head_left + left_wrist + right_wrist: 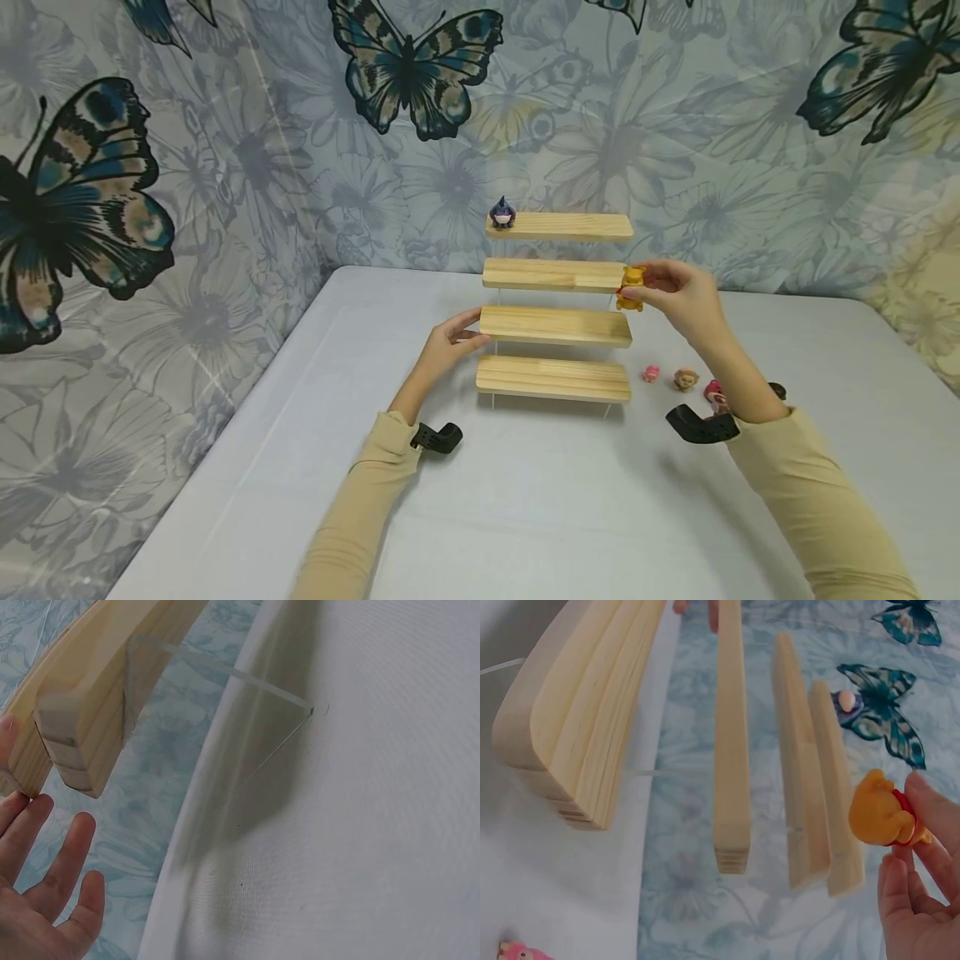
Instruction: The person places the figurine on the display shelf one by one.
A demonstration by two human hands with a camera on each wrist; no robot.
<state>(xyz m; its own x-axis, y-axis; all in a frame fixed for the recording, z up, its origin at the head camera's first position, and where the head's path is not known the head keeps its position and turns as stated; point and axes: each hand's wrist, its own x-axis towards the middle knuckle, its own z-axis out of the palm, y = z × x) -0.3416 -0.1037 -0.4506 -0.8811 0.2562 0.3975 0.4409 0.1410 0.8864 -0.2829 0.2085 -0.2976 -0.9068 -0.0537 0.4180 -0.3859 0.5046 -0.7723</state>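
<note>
A four-tier stand with wooden shelves [555,275] on clear supports stands on the white table. My left hand [444,354] holds the left end of the second shelf from the bottom [555,325]. Thumb and fingertips meet that board's end in the left wrist view, while the other fingers [71,851] spread free. Between the thumb and fingers of my right hand [686,300] is a yellow bear figurine [632,279] with a red shirt [904,817]. It is at the right end of the second shelf from the top; contact with the board cannot be told.
On the top shelf's left end stands a dark blue-purple figurine [502,213]. Right of the stand lie a small pink figurine [651,373], a brown-tan figurine [686,379] and another pink one [714,390], partly hidden by the right arm. Butterfly-patterned cloth [450,192] hangs behind the table [540,500].
</note>
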